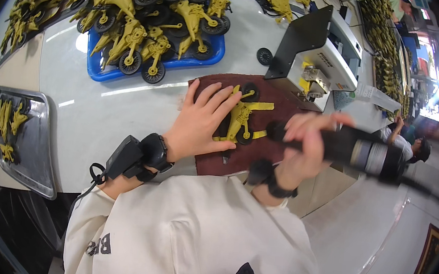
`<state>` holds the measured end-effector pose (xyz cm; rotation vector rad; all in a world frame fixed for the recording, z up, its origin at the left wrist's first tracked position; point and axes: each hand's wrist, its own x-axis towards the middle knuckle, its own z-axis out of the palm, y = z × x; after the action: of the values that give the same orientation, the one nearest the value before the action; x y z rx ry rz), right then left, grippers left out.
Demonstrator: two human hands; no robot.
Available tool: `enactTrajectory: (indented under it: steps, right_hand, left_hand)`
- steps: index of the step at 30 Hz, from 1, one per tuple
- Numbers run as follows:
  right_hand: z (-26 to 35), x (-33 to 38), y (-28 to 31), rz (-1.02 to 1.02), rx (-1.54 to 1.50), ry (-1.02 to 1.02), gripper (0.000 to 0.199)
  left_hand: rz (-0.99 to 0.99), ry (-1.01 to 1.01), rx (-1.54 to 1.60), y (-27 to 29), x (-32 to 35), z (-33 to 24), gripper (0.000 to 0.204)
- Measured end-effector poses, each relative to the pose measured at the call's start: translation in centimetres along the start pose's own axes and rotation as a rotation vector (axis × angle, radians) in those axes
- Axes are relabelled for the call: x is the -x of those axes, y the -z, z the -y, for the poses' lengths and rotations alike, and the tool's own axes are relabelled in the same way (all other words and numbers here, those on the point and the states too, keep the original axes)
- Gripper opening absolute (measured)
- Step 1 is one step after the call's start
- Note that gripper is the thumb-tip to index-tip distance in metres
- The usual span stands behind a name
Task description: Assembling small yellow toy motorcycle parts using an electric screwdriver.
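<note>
On a dark red mat (211, 160) lies a yellow toy motorcycle body (240, 119) with black wheels. My left hand (207, 111) rests flat over its left side, fingers spread, with the thumb and index finger touching the yellow plastic. Just right of the toy, my right hand (307, 141) is wrapped round a black electric screwdriver (359, 152), slightly blurred. The tool lies nearly level, its narrow end pointing left at the toy and its cable trailing off to the right. Its bit cannot be made out.
A blue tray (154, 73) heaped with similar yellow toys stands beyond my left hand. At the far left, a metal tray (26, 167) holds several yellow parts. Behind the mat stand a black-and-white machine (323, 62) and a loose wheel (264, 56). Another person (408, 143) is at the right.
</note>
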<state>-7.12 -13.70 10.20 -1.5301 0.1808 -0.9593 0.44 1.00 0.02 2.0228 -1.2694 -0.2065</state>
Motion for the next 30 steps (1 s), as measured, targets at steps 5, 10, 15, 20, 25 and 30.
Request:
enactTrajectory:
  steps: [5, 10, 15, 20, 25, 30]
  right_hand:
    - [0.8, 3.5, -0.7, 0.194, -0.182, 0.070, 0.054]
    - [0.6, 0.6, -0.5, -0.115, 0.099, 0.287, 0.059]
    - [0.5, -6.8, 2.6, -0.418, 0.186, 0.452, 0.046]
    - [-1.1, -8.4, 3.1, -0.390, 0.275, 0.298, 0.036]
    - [0.6, -4.5, 1.1, -0.202, 0.083, 0.107, 0.042]
    - [1.3, 1.9, -0.6, 0.137, -0.172, 0.065, 0.052]
  left_hand:
    - [0.010, 0.035, -0.016, 0.4, 0.2, -0.2, 0.097]
    - [-0.010, 0.016, -0.009, 0.0, 0.2, 0.0, 0.096]
    - [-0.010, 0.011, -0.009, -0.1, 0.2, -0.2, 0.096]
    - [-0.012, 0.002, -0.007, 0.0, 0.1, -0.3, 0.096]
    - [-0.020, -0.002, -0.021, 0.3, 0.3, -0.1, 0.095]
    - [-0.015, -0.006, -0.012, 0.3, 0.2, -0.3, 0.095]
